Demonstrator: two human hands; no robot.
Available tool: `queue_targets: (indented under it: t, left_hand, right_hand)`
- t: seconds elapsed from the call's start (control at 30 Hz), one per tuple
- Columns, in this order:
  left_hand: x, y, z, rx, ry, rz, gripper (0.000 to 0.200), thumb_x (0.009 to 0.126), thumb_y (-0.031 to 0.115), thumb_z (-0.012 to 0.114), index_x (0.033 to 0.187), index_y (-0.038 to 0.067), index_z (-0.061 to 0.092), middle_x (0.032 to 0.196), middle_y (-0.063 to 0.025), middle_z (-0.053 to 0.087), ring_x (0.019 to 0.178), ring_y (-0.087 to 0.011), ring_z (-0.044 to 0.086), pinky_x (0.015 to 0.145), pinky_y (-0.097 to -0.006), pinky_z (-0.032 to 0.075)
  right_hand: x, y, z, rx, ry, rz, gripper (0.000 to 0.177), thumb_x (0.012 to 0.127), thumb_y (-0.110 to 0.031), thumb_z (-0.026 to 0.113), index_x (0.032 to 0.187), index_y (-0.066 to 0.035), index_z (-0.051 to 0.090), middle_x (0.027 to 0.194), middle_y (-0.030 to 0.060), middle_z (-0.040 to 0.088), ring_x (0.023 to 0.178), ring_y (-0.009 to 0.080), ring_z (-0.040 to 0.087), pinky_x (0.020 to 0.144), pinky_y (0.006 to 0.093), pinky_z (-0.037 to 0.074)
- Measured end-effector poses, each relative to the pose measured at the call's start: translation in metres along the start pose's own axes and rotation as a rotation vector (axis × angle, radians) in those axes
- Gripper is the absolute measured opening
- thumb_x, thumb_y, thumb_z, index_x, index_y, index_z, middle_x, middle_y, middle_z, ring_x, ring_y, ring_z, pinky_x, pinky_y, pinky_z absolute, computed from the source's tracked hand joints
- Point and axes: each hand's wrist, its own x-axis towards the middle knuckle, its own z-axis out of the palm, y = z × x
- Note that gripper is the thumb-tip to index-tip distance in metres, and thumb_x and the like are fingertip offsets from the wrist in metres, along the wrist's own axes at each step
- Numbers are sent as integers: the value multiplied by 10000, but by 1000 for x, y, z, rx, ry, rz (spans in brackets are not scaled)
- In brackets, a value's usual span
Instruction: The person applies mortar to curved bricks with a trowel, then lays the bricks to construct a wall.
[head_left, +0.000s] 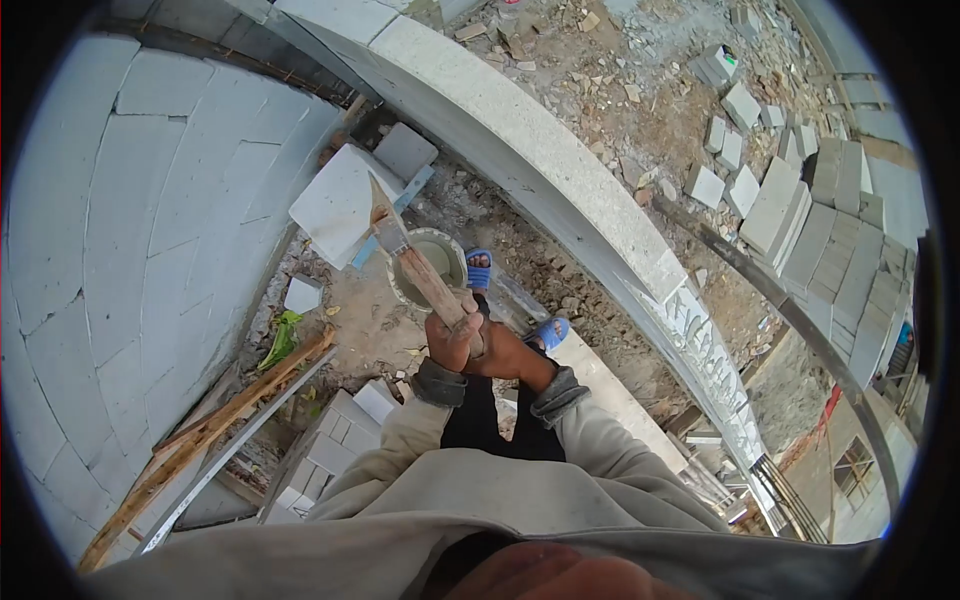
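Observation:
My left hand [449, 340] is closed round the lower part of a wooden-handled tool [428, 277]. The tool points up and away, with a grey patch, perhaps metal, near its far end and a tapered tip. Pressed against the left hand, my right hand [503, 352] is closed at the handle's lower end; the hands partly hide each other's fingers. Below the tool stands a round bucket [459, 262] with pale grey contents, partly covered by the handle. A white block [335, 205] lies beyond the bucket, behind the tool's tip.
A block wall [150, 200] rises on the left. A pale beam-like wall top [520, 120] curves along the right. Planks [215, 430] lean at lower left near stacked blocks [335, 445]. Blue sandals [551, 333] are on my feet. Rubble and more blocks [780, 205] lie beyond the beam.

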Motion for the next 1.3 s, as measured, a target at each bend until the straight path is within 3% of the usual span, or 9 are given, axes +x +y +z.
queue_targets:
  t: [0.03, 0.13, 0.27, 0.33, 0.43, 0.53, 0.67, 0.77, 1.3]
  left_hand:
    - [3, 28, 11, 67, -161, 144, 520, 871, 439, 669, 1136, -1, 585, 1093, -135, 605, 1034, -263, 593, 914, -431, 466]
    - [-6, 61, 32, -127, -460, -13, 706, 886, 579, 590, 1288, 6, 507, 1288, -148, 523, 1234, -288, 475, 1074, -451, 321]
    - [27, 35, 57, -251, 60, -575, 810, 894, 635, 527, 1416, 28, 406, 1397, -187, 481, 1306, -307, 447, 1049, -505, 323]
    - [48, 41, 98, -146, 41, -634, 856, 852, 653, 571, 1407, 34, 367, 1385, -217, 455, 1311, -331, 424, 997, -516, 355]
    - [75, 29, 162, -182, -30, -690, 841, 819, 570, 663, 1438, 104, 336, 1407, -222, 413, 1295, -409, 412, 976, -581, 371]
    - [97, 26, 210, -260, -30, -685, 828, 794, 480, 731, 1439, 135, 344, 1402, -216, 400, 1266, -452, 416, 979, -615, 373]
    - [115, 21, 206, -235, 74, -537, 801, 760, 357, 799, 1401, 86, 403, 1342, -194, 447, 1199, -452, 467, 968, -605, 415]
    - [123, 15, 198, -221, 125, -536, 679, 770, 324, 793, 1311, 30, 506, 1293, -179, 510, 1140, -449, 528, 932, -571, 470]
    - [127, 14, 195, -241, 40, -577, 720, 789, 370, 777, 1360, 62, 464, 1346, -210, 437, 1234, -414, 456, 996, -547, 425]
  right_hand:
    - [-16, -11, -15, 78, 6, -42, 789, 703, -211, 814, 1338, 49, 425, 1127, 252, 600, 1060, 327, 621, 925, 390, 478]
    - [-90, -35, -47, 198, 103, -61, 766, 735, -305, 808, 1304, 61, 448, 1024, 229, 628, 964, 286, 646, 851, 378, 489]
    - [-208, 10, -49, 134, 281, 76, 693, 833, -409, 727, 1270, 63, 470, 857, 164, 643, 735, 263, 657, 675, 386, 498]
    - [-263, 50, -31, 69, 311, 43, 630, 868, -365, 703, 1274, 50, 457, 847, 135, 639, 669, 236, 646, 614, 361, 510]
    - [-312, 60, 2, 699, 412, 315, 560, 911, -295, 657, 1307, 20, 418, 807, 83, 613, 595, 175, 619, 523, 304, 512]
    - [-308, 94, 21, 859, 732, 390, 468, 934, -239, 624, 1283, -10, 413, 763, 63, 579, 527, 122, 578, 439, 267, 494]
    - [-259, 112, 5, 1093, 1141, 93, 248, 979, -227, 531, 1115, -40, 441, 768, 68, 560, 502, 150, 571, 434, 279, 493]
    - [-216, 106, -15, 1204, 1298, -92, 436, 979, -188, 536, 1330, 5, 364, 770, 72, 568, 507, 150, 568, 438, 289, 479]
    - [-209, 87, -33, 1104, 1105, -61, 432, 967, -240, 569, 1286, 1, 403, 770, 64, 560, 492, 140, 559, 432, 276, 482]
